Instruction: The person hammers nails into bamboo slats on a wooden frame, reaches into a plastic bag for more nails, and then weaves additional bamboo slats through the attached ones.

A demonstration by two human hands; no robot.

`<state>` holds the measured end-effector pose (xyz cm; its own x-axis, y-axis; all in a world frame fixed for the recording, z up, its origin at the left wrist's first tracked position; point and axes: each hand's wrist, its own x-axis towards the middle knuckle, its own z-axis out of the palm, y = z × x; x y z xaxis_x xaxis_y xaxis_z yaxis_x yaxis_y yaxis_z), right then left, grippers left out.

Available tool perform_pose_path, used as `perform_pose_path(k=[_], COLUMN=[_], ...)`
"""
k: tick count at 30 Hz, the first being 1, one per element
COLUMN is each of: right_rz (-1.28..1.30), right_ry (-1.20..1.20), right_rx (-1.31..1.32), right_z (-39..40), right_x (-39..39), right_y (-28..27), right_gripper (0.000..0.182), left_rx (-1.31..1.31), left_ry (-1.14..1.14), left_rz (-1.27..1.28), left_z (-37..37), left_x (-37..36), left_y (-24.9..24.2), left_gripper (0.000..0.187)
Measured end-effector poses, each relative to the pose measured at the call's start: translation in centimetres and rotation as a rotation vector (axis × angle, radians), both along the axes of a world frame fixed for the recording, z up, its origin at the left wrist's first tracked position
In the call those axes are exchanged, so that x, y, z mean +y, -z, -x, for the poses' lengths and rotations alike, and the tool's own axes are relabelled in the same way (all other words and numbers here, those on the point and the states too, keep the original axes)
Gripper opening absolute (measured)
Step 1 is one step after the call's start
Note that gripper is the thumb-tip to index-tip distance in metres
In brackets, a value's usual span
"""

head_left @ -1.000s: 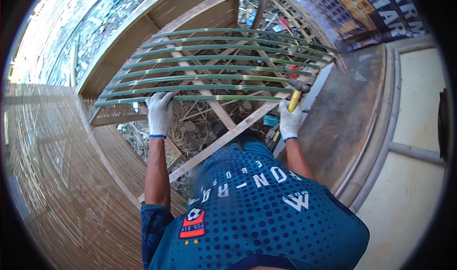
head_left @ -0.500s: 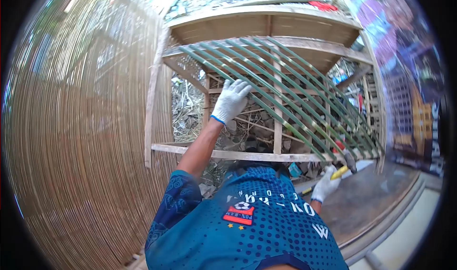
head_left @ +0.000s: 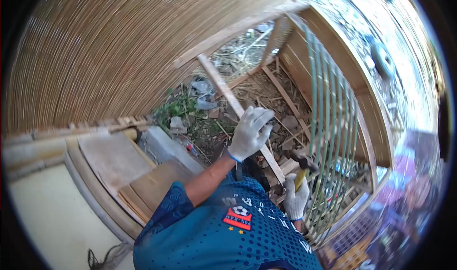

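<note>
My left hand (head_left: 249, 133), in a white work glove, is raised with fingers spread and holds nothing; it hovers over a wooden frame beam (head_left: 228, 96). My right hand (head_left: 296, 197), also gloved, grips a yellow-handled hammer (head_left: 303, 167) with its dark head pointing up. The hammer sits close to a row of green bamboo slats (head_left: 331, 122) laid across the wooden frame (head_left: 371, 127). My blue patterned shirt (head_left: 223, 236) fills the bottom of the view.
A large woven bamboo panel (head_left: 109, 55) covers the upper left. Rubble, dry sticks and litter (head_left: 223, 117) lie under the frame. Wooden boards (head_left: 119, 160) and a pale concrete floor (head_left: 43, 213) are at lower left.
My head has swung far round, so the frame and slats now sit at the right. My left hand has come off the slats and is open in the air; the right still holds the hammer.
</note>
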<state>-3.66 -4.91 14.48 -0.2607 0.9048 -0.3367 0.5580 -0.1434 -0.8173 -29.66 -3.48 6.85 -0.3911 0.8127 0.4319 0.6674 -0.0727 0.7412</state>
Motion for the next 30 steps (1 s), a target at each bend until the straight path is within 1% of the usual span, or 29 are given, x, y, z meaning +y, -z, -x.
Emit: perform_pose_path(k=[1, 3, 4, 5, 7, 9, 10, 11, 13, 14, 15, 17, 18, 19, 20, 23, 26, 27, 28, 29, 30], right_rz=[0.021, -0.047, -0.004, -0.033, 0.022, 0.079, 0.109, 0.100, 0.336, 0.313, 0.259, 0.261, 0.249, 0.234, 0.216, 0.304, 0.336, 0.331, 0.325, 0.280, 0.168], right_ry=[-0.122, -0.370, -0.425, -0.494, -0.593, -0.694, -0.738, -0.839, -0.797, -0.867, -0.935, -0.927, -0.957, -0.984, -1.006, -0.902, -0.831, -0.826, -0.833, -0.882, -0.978], right_rx=[-0.011, -0.033, -0.055, -0.053, -0.043, 0.000, 0.019, -0.071, -0.081, -0.159, -0.256, -0.272, -0.369, -0.464, -0.558, -0.607, -0.661, -0.655, -0.661, -0.751, -0.772], right_z=[2.1, 6.0, 7.8, 9.1, 12.3, 15.4, 17.0, 18.4, 21.8, 24.0, 24.5, 26.0, 26.4, 26.8, 27.2, 26.6, 26.4, 27.0, 28.9, 30.4, 32.0], right_x=[1.5, 3.9, 4.6, 5.3, 5.5, 4.6, 3.8, 3.2, 0.9, 0.3, -0.3, -1.2, -1.3, -1.2, -0.9, 0.2, 2.1, 3.1, 3.9, 4.9, 5.8], right_y=[-0.4, 0.2, 0.4, 1.6, 2.2, 2.4, 2.6, 3.4, 6.4, 6.9, 9.9, 14.1, 16.0, 18.0, 20.2, 27.7, 36.8, 39.9, 41.8, 44.9, 48.7], right_gripper=[0.014, 0.013, 0.011, 0.015, 0.016, 0.017, 0.018, 0.021, 0.025, 0.029, 0.034, 0.037, 0.038, 0.039, 0.040, 0.045, 0.045, 0.045, 0.045, 0.045, 0.045], left_rx=[-0.042, -0.126, -0.063, -0.088, -0.104, -0.212, -0.211, -0.227, -0.325, -0.360, -0.390, -0.421, -0.431, -0.440, -0.404, -0.412, -0.313, -0.314, -0.315, -0.317, -0.215], left_ry=[-0.099, -0.250, -0.357, -0.422, -0.555, -0.677, -0.731, -0.755, -0.738, -0.717, -0.699, -0.671, -0.659, -0.643, -0.563, -0.408, -0.287, -0.253, -0.218, -0.175, -0.149], left_rz=[0.000, 0.088, 0.140, 0.188, 0.304, 0.368, 0.415, 0.478, 0.567, 0.585, 0.598, 0.609, 0.619, 0.627, 0.657, 0.836, 0.994, 0.985, 0.980, 0.984, 0.887], left_z=[0.7, 2.7, 3.7, 4.9, 6.6, 8.0, 8.6, 9.1, 10.8, 11.5, 12.5, 15.3, 16.6, 18.0, 19.9, 25.1, 29.3, 30.5, 31.5, 31.8, 32.5], left_x=[-1.9, -5.5, -7.3, -8.9, -13.0, -16.6, -18.2, -19.7, -21.5, -22.3, -22.9, -23.0, -22.8, -22.5, -22.4, -20.6, -18.3, -17.4, -16.7, -16.7, -16.4], left_y=[0.2, 3.0, 4.2, 5.1, 9.1, 12.2, 13.8, 15.0, 16.9, 18.1, 19.6, 22.9, 24.6, 26.7, 29.2, 35.1, 42.4, 45.1, 47.9, 50.4, 53.1], left_gripper=[0.036, 0.034, 0.032, 0.029, 0.027, 0.027, 0.027, 0.028, 0.031, 0.031, 0.031, 0.031, 0.031, 0.031, 0.032, 0.034, 0.037, 0.038, 0.039, 0.040, 0.041])
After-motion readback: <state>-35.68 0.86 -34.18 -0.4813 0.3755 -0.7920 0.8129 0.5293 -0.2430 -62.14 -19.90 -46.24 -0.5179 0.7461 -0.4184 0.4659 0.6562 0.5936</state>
